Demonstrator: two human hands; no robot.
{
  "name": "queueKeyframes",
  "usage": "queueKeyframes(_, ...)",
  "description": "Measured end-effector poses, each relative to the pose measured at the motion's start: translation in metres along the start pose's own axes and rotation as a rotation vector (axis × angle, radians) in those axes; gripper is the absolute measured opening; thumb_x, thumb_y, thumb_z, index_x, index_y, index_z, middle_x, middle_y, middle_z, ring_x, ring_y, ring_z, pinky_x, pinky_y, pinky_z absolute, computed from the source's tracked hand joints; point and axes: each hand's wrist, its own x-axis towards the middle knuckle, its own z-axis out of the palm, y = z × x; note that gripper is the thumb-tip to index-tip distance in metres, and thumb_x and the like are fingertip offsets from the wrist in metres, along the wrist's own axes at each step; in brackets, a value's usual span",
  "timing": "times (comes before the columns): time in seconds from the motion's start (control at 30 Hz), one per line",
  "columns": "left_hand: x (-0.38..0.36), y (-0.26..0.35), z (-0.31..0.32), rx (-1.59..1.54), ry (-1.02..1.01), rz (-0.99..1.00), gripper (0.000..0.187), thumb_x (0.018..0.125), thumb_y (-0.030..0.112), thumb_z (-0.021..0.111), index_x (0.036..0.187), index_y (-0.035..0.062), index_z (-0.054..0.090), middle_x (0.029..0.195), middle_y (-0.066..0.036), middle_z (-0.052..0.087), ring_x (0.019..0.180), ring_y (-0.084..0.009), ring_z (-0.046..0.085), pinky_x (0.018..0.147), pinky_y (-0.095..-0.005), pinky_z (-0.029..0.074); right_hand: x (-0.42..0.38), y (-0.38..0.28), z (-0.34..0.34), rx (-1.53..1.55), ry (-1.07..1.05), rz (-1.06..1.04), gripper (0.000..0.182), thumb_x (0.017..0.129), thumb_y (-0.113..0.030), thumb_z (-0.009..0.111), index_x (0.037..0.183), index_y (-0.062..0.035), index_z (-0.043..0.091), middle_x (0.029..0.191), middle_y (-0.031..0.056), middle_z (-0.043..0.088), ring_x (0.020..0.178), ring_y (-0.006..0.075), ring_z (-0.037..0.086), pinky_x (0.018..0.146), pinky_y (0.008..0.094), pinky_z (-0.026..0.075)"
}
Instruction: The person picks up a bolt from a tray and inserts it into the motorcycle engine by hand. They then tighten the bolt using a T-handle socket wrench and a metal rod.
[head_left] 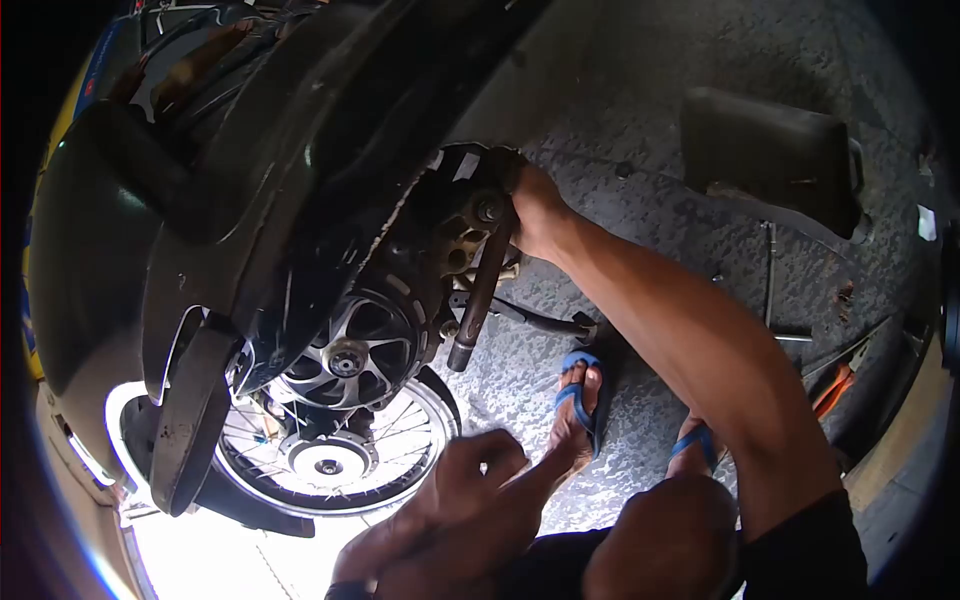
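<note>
My right hand reaches to the upper edge of a dark mechanical assembly on a motorbike; its fingers are hidden behind the parts. Beside it, a dark metal tube slants down from a bolt. Lower down, my left hand is curled closed over my leg, in shadow and partly blurred; whatever it may hold cannot be made out. Left of that hand are the spoked wheel and the silver-and-black hub above it. Dark body panels cover the upper left.
A dark box-like case lies on the speckled floor at the upper right. Nearby are a long metal rod and an orange-handled tool. My feet in blue sandals stand below the motorbike's stand.
</note>
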Motion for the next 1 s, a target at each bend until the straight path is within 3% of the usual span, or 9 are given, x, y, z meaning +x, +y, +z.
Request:
queueKeyframes(0.03, 0.015, -0.019, 0.0, 0.01, 0.118, -0.016, 0.029, 0.093, 0.029, 0.058, 0.091, 0.0002, 0.062, 0.071, -0.008, 0.06, 0.066, -0.0132, 0.057, 0.063, -0.0287, 0.045, -0.003, -0.004, 0.0, -0.014, 0.012, -0.015, 0.027, 0.096, -0.029, 0.039, 0.09, -0.0115, 0.06, 0.078, 0.0044, 0.06, 0.057, 0.0154, 0.054, 0.051, 0.0299, 0.045)
queueKeyframes(0.13, 0.048, -0.073, -0.002, -0.539, 0.326, 0.078, 0.035, 0.091, 0.034, 0.058, 0.089, -0.001, 0.057, 0.067, -0.004, 0.054, 0.059, -0.012, 0.049, 0.056, -0.0275, 0.041, -0.008, -0.009, -0.003, -0.135, -0.048, 0.031, 0.026, 0.098, -0.033, 0.04, 0.1, -0.0138, 0.057, 0.085, 0.0027, 0.062, 0.075, 0.0149, 0.061, 0.062, 0.0334, 0.049)
queueKeyframes(0.3, 0.081, -0.097, 0.007, -0.687, 0.648, 0.319, 0.055, 0.087, 0.042, 0.065, 0.12, 0.0021, 0.048, 0.102, -0.01, 0.059, 0.085, -0.0182, 0.06, 0.068, -0.0328, 0.051, -0.029, -0.022, 0.003, -0.353, 0.037, 0.033, 0.024, 0.097, -0.031, 0.041, 0.098, -0.0144, 0.058, 0.08, 0.0008, 0.062, 0.075, 0.0134, 0.059, 0.067, 0.0354, 0.048)
queueKeyframes(0.43, 0.103, -0.095, -0.011, -0.721, 0.595, 0.362, 0.045, 0.09, 0.039, 0.062, 0.116, 0.0029, 0.052, 0.095, -0.01, 0.061, 0.078, -0.0193, 0.061, 0.067, -0.0348, 0.051, -0.028, -0.017, -0.002, -0.412, 0.12, 0.051, 0.019, 0.094, -0.025, 0.046, 0.093, -0.0139, 0.062, 0.08, -0.0006, 0.062, 0.074, 0.0132, 0.058, 0.069, 0.0357, 0.048)
queueKeyframes(0.5, 0.107, -0.088, -0.017, -0.688, 0.608, 0.356, 0.042, 0.092, 0.038, 0.061, 0.113, 0.0033, 0.054, 0.091, -0.01, 0.062, 0.075, -0.0197, 0.061, 0.067, -0.0354, 0.051, -0.017, -0.007, -0.01, -0.4, 0.121, -0.021, 0.026, 0.095, -0.026, 0.043, 0.101, -0.01, 0.062, 0.09, 0.0049, 0.064, 0.082, 0.0171, 0.061, 0.076, 0.0401, 0.05)
queueKeyframes(0.7, 0.109, -0.084, -0.019, -0.858, 0.469, 0.294, 0.04, 0.09, 0.044, 0.062, 0.105, 0.0068, 0.058, 0.089, -0.008, 0.063, 0.07, -0.0186, 0.059, 0.065, -0.0357, 0.049, -0.002, 0.021, -0.014, -0.157, 0.176, -0.166, 0.043, 0.095, -0.04, 0.051, 0.09, 0.0001, 0.065, 0.088, 0.0101, 0.063, 0.079, 0.0167, 0.057, 0.073, 0.0373, 0.044)
queueKeyframes(0.77, 0.111, -0.078, -0.017, -0.899, 0.45, 0.265, 0.041, 0.089, 0.044, 0.063, 0.103, 0.0062, 0.059, 0.084, -0.007, 0.061, 0.067, -0.0169, 0.057, 0.062, -0.0335, 0.048, -0.005, 0.02, -0.015, -0.069, 0.119, -0.159, 0.021, 0.093, -0.019, 0.056, 0.102, -0.0035, 0.067, 0.085, 0.0056, 0.065, 0.074, 0.0131, 0.059, 0.068, 0.03, 0.047)
queueKeyframes(0.8, 0.11, -0.076, -0.017, -0.954, 0.44, 0.23, 0.041, 0.088, 0.045, 0.064, 0.1, 0.0055, 0.059, 0.079, -0.005, 0.06, 0.064, -0.0152, 0.056, 0.06, -0.0313, 0.046, -0.005, 0.019, -0.015, -0.055, 0.117, -0.157, 0.021, 0.093, -0.019, 0.056, 0.102, -0.0035, 0.067, 0.085, 0.0056, 0.065, 0.074, 0.0131, 0.059, 0.068, 0.03, 0.047)
queueKeyframes(1.0, 0.114, -0.088, -0.024, -0.884, 0.387, 0.155, 0.04, 0.083, 0.042, 0.072, 0.086, 0.0055, 0.057, 0.064, 0.002, 0.047, 0.052, -0.0062, 0.039, 0.049, -0.0225, 0.032, -0.006, 0.018, -0.017, -0.079, 0.101, -0.167, 0.038, 0.095, -0.038, 0.055, 0.087, -0.0029, 0.068, 0.081, 0.0061, 0.065, 0.075, 0.0151, 0.056, 0.072, 0.029, 0.043)
